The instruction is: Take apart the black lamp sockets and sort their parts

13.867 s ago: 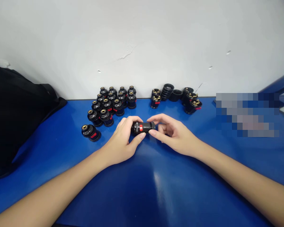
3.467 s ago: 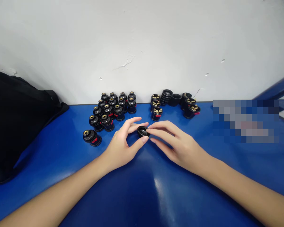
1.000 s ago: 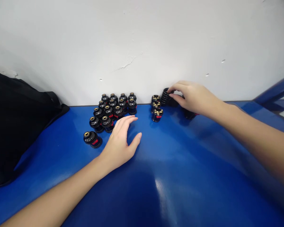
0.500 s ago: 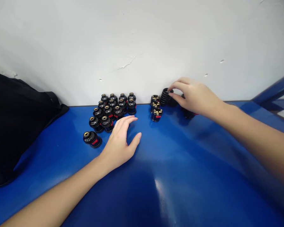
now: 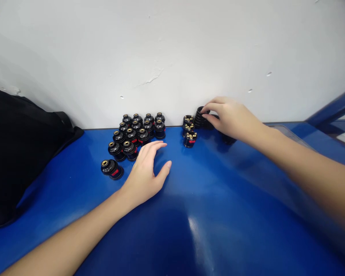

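Just beside black, brass-topped cylinders, upper centre, the right hand is poising near-pinched fingertips at stacked black rings, hold unclear; the left hand is gaping, empty.

We cannot fully see the black parts behind our right hand, nor tell whether it touches the ribbed black stack; the black cloth and our forearms are cut off by the edges
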`<state>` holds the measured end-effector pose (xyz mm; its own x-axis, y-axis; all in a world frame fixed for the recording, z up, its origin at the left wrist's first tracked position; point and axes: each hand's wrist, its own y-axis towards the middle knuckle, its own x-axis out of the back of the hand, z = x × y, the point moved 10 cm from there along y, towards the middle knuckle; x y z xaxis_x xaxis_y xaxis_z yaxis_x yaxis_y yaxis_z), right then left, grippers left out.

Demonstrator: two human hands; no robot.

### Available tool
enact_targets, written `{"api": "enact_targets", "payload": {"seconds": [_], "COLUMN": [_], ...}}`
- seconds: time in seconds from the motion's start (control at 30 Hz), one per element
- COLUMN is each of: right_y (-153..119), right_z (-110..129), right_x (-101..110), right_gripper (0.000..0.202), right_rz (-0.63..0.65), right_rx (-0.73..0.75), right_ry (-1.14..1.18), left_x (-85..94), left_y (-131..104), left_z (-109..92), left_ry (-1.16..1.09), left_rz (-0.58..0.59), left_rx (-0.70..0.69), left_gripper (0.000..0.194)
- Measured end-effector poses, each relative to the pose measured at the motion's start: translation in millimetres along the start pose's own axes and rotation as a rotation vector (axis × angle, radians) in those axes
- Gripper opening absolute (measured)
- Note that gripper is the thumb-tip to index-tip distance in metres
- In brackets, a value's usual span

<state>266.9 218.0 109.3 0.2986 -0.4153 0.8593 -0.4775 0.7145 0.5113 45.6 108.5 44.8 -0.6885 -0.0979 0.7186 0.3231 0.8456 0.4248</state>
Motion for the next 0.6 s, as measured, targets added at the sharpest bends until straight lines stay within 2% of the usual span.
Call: {"api": "enact_targets", "payload": {"seconds": [0.6], "right_y": [0.5], "right_z": [-5.8], "right_x": [-2.7], "right_gripper": [0.024], "right_rz": [0.002], "right_rx": [-0.032], "right_ry": [0.007], "left_x": [-0.9], "left_y": [0.2], "left_z": [0.5], "left_ry": [-0.009], "left_rz": [0.008], "left_rx": [0.009], "left_gripper": [0.041]}}
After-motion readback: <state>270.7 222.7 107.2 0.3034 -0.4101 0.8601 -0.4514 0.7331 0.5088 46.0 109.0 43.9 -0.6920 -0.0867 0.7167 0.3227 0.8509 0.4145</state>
